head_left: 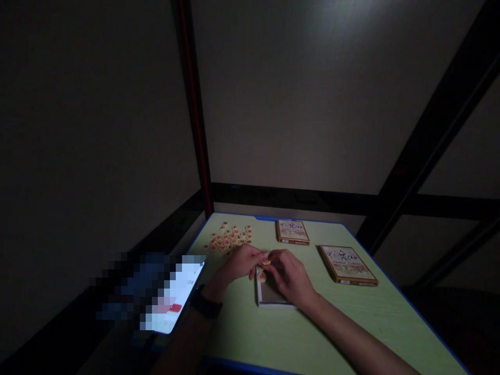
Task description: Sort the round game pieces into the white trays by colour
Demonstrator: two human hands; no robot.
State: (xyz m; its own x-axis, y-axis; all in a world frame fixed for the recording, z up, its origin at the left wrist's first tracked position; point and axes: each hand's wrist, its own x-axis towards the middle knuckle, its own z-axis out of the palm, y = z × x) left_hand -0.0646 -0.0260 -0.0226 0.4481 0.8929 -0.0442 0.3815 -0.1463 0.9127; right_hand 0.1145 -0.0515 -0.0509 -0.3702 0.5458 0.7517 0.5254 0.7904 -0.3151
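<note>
My left hand [239, 264] and my right hand [289, 277] meet over a small grey open box [269, 297] on a green table [312, 323]. The fingertips of both hands pinch a small round pale game piece [266, 261] above the box. Another such piece [261, 276] lies at the box's left edge. A pile of several round pale pieces with red marks [230, 238] lies on the table just beyond my left hand. I wear a dark watch [205, 303] on my left wrist.
Two flat printed boxes with brown borders lie on the table: one at the far middle [292, 232], one at the right [347, 265]. A lit phone screen [175, 297], partly blurred, stands at the table's left edge. Dark beams and pale walls surround the table.
</note>
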